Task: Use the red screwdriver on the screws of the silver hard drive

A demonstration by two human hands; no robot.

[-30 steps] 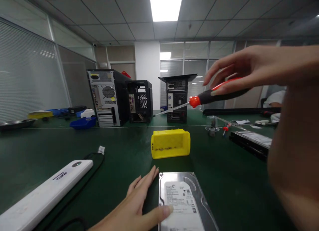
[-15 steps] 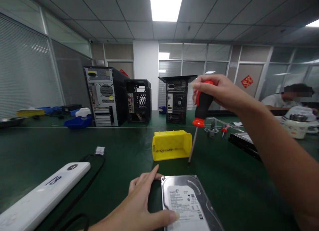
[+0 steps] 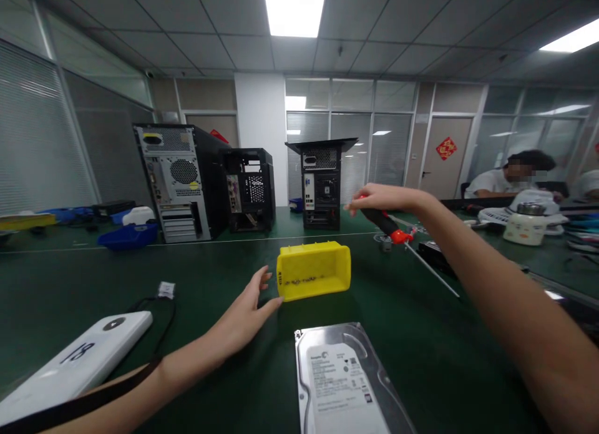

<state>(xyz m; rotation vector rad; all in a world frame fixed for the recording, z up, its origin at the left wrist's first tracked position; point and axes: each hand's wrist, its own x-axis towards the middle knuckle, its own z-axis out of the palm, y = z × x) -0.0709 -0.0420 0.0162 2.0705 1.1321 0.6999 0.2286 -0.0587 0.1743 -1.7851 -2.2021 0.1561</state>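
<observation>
Table (image 3: 206,268): drive (image 3: 339,390) nearside of bin (image 3: 313,254). My right hand (image 3: 386,197), right of bin, grips the screwdriver (image 3: 385,224); my left hand (image 3: 250,306), half-spread, empty, meets the bin's left end. Apparent step: reach; next calls for finger closure.

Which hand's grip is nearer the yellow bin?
Left. The left grip is just left of the yellow bin; the right grip, holding the screwdriver, is higher and to its right, farther off.

The label (image 3: 341,384) on the hard drive (image 3: 384,393) reads "Seagate"; a white device (image 3: 100,341) bears "18"; the red door sign (image 3: 446,148) is illegible.
</observation>
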